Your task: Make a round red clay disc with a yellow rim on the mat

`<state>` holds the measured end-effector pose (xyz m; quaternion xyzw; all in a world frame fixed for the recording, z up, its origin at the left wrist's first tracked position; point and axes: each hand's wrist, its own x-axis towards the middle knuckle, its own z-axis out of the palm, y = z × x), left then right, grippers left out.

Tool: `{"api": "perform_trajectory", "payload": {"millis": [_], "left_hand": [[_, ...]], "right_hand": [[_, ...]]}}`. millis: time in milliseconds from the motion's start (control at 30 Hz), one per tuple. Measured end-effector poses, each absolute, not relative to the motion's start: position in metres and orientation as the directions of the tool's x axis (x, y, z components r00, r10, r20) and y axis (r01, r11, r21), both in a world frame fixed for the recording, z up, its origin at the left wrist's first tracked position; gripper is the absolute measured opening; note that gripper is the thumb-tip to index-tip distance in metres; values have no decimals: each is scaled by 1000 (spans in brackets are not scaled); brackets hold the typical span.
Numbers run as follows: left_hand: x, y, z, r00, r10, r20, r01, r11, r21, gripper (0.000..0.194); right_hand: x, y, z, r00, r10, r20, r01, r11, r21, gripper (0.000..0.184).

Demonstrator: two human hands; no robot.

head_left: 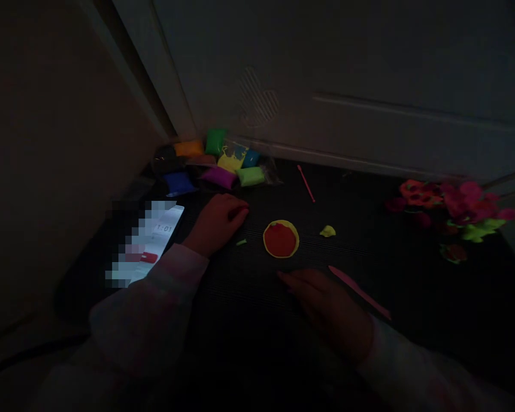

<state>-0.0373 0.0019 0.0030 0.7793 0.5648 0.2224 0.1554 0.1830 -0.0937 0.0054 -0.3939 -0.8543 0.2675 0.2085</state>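
A flat red clay disc [280,240] with a yellow rim and a small green bit at its top lies on the dark table between my hands. To its left, my left hand [220,222] rests closed, thumb and forefinger together; whether anything is between them is hidden. A small green clay strip [241,242] lies just below that hand. Nearer to me than the disc, my right hand [326,303] rests open, its fingers stretched out to the left and holding nothing visible. Beside it lies a pink plastic clay knife [360,292]. A yellow clay lump [328,231] sits right of the disc.
Several coloured clay packets [218,177] are heaped at the back left by the wall. A thin pink modelling stick [306,183] lies at the back. Pink and red flowers [463,200] stand at the right. A lit phone [165,229] lies left. The room is dim.
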Motion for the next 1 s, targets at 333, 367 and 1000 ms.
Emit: {"api": "perform_trajectory", "payload": {"millis": [333,367,1000], "left_hand": [[-21,-24,30,128,908,398,779,-340,527,24],[-13,-32,36,162,914,372,720,-368,589,22],[23,-57,32,682,564,-467,25,619,785,22]], "right_hand": [[201,-91,25,-298,897,326,542,441,-715,15],[203,-90,25,-316,890,329,535,454,-713,12],[198,-91,25,-399,852,340,552,519,-652,22]]}}
